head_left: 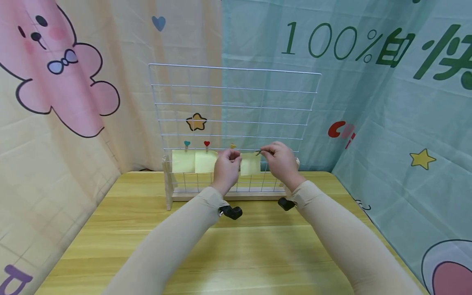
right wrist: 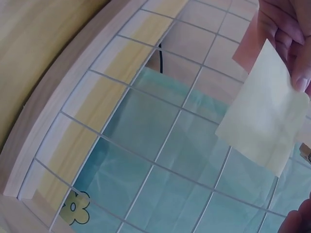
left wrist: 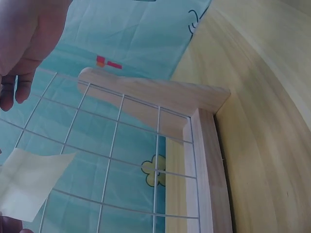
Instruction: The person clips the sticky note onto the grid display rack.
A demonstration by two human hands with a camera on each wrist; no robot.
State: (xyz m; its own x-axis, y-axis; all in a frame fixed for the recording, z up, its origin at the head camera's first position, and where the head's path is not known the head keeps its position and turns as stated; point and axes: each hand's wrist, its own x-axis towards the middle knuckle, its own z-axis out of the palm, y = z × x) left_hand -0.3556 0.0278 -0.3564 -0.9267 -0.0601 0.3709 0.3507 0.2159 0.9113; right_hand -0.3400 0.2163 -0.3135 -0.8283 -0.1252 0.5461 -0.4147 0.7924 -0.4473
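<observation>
A pale yellow sticky note [head_left: 250,164] hangs in front of the wire grid, its upper left corner by my left hand [head_left: 226,169]. The left thumb [right wrist: 301,83] presses on that note [right wrist: 265,109], pinching its edge. My right hand [head_left: 281,163] pinches a small clip [head_left: 259,152] at the note's upper right corner; the clip's wooden tip [right wrist: 305,152] shows beside the paper. To the left, two more notes hang below a teal heart clip [head_left: 187,144] and a red heart clip [head_left: 207,144]. A yellow clip [head_left: 232,146] sits just above my left fingers.
The white wire grid [head_left: 236,107] stands upright in a wooden base [head_left: 228,196] with a side foot [head_left: 167,184] on the wooden table [head_left: 236,246]. Printed cloth [head_left: 398,135] hangs behind and at both sides. A black wrist camera [head_left: 231,212] hangs under the left wrist.
</observation>
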